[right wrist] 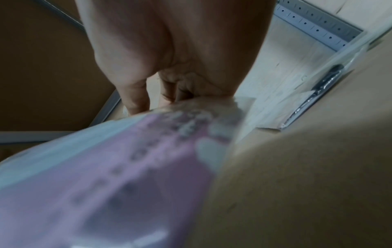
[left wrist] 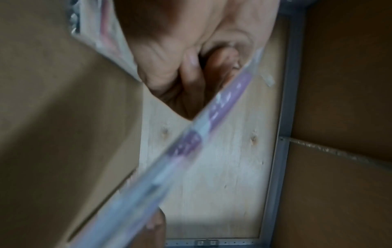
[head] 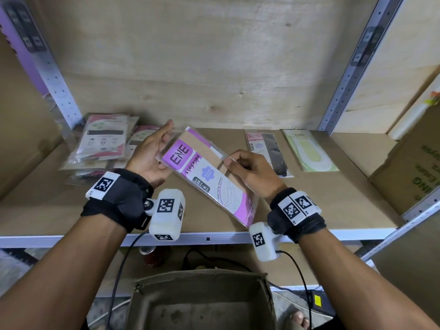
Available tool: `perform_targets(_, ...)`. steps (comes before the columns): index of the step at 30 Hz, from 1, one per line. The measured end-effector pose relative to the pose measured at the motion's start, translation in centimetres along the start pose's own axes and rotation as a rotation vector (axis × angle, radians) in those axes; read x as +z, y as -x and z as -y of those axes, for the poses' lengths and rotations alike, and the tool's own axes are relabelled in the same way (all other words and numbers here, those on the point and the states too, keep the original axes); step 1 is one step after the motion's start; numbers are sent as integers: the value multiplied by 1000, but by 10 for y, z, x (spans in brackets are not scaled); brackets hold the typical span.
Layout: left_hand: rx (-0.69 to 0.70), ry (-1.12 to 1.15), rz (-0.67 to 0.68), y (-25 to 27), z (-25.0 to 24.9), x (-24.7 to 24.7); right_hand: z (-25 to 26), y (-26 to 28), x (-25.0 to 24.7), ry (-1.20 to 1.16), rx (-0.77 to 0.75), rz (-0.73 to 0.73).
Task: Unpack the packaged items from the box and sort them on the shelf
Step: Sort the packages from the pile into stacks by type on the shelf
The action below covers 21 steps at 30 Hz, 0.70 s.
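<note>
A flat clear stocking packet [head: 202, 172] with a purple "ENE STOCKING" label is held slanted above the shelf board [head: 333, 198] by both hands. My left hand [head: 162, 146] grips its upper left edge, fingers lying along the plastic. My right hand [head: 228, 160] pinches its right edge between thumb and fingers. In the left wrist view the packet [left wrist: 191, 139] shows edge-on and blurred below my left hand [left wrist: 191, 70]. The right wrist view shows the packet [right wrist: 127, 167] close up under my right hand [right wrist: 169, 94]. The open cardboard box [head: 202, 303] stands below the shelf.
A pile of several pink-labelled packets [head: 102, 144] lies at the shelf's left. A black stocking packet [head: 269, 153] and a green sock packet [head: 312, 151] lie at the back right. A printed carton [head: 409, 172] stands at the right end. A red can [head: 152, 256] sits under the shelf.
</note>
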State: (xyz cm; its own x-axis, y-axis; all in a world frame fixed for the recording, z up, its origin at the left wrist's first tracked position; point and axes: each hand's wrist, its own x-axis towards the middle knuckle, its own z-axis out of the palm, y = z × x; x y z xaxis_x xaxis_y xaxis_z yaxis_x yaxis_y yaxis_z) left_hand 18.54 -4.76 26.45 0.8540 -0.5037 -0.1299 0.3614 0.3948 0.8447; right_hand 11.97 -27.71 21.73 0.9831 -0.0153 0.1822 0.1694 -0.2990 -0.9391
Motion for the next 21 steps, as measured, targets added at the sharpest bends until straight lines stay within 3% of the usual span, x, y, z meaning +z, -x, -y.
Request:
perform_targets(2, -15, 24, 63, 1, 1, 1, 0, 0, 3, -19, 19, 14)
perform_targets(3, -4, 34, 32, 0, 2, 2, 1, 0, 4, -36, 30, 17)
perform_targets(7, 109, -88, -306, -3, 1, -2, 1, 0, 2, -114, 77, 14)
perform_targets(9, 147, -112, -387, -5, -2, -8, 0, 0, -1, -121, 94, 10)
perform_targets(13, 109, -178, -407, -2, -4, -11, -5, -6, -2, -181, 155, -124)
perform_targets(15, 71, -375, -366, 0, 8, -1, -6, -10, 3, -245, 187, -206)
perform_targets(18, 20, -666, -258, 5, 32, 21, -3, -10, 14, -323, 220, -218)
perform_targets(21, 130, -923, -276, 4, 47, 32, 0, -9, 26, -375, 277, -249)
